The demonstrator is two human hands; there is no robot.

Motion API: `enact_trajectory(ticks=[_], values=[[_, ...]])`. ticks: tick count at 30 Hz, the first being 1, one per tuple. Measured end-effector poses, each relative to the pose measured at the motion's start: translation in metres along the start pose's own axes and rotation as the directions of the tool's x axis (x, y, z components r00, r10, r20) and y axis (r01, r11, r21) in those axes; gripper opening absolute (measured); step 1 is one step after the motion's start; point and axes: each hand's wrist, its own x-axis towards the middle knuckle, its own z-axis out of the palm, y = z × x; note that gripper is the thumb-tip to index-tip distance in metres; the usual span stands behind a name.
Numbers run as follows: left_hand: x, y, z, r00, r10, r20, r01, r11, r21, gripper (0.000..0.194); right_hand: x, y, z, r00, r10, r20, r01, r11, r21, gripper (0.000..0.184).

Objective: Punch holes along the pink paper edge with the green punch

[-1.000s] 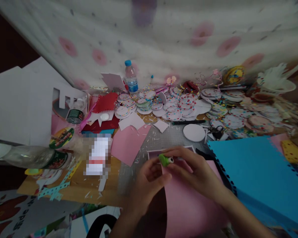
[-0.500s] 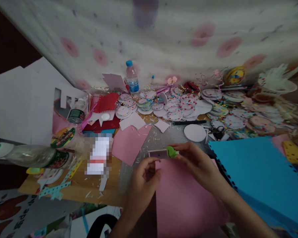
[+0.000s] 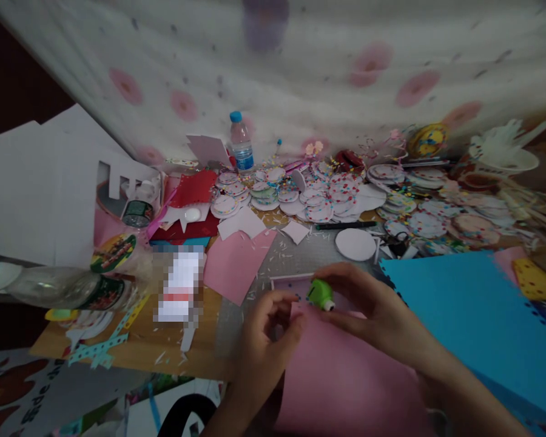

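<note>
Pink sheet: lower end cut off by frame. Blue sheet cropped at right. Pixelated white rectangle: markings unreadable.

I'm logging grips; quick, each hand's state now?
Left hand: closed, pinching the pink sheet near its corner.
Right hand: closed, holding the small green item.

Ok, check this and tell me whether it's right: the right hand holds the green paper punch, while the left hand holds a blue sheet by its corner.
The sheet's colour is wrong. In the head view, the right hand holds the green paper punch, while the left hand holds a pink sheet by its corner.
</note>
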Motion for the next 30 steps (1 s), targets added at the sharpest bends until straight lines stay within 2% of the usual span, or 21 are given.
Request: enact_trajectory(ticks=[5, 9, 15, 21, 30], values=[[-0.005, 0.003, 0.007, 0.996, -0.004, -0.086, -0.005, 0.995, -0.103, 0.012, 0.006, -0.019, -0.01, 0.989, -0.048, 0.137, 0.075, 0.976, -0.203, 0.037], [-0.004, 0.002, 0.009, 0.996, 0.051, -0.08, -0.062, 0.988, -0.139, 0.009, 0.008, -0.023, -0.011, 0.974, -0.069, 0.214, 0.127, 0.954, -0.272, 0.031], [-0.004, 0.005, 0.006, 0.997, 0.045, -0.069, -0.052, 0.993, -0.106, 0.01, 0.007, -0.024, -0.01, 0.946, 0.036, 0.323, 0.037, 0.976, -0.216, 0.032], [-0.003, 0.003, 0.004, 0.997, 0.039, -0.071, -0.041, 0.999, -0.031, 0.008, 0.011, -0.024, -0.01, 0.939, 0.002, 0.344, 0.07, 0.978, -0.198, 0.032], [-0.003, 0.002, 0.008, 0.979, 0.082, -0.189, -0.088, 0.996, -0.022, 0.007, 0.013, -0.011, -0.008, 0.919, 0.033, 0.393, 0.012, 0.994, -0.112, 0.05]])
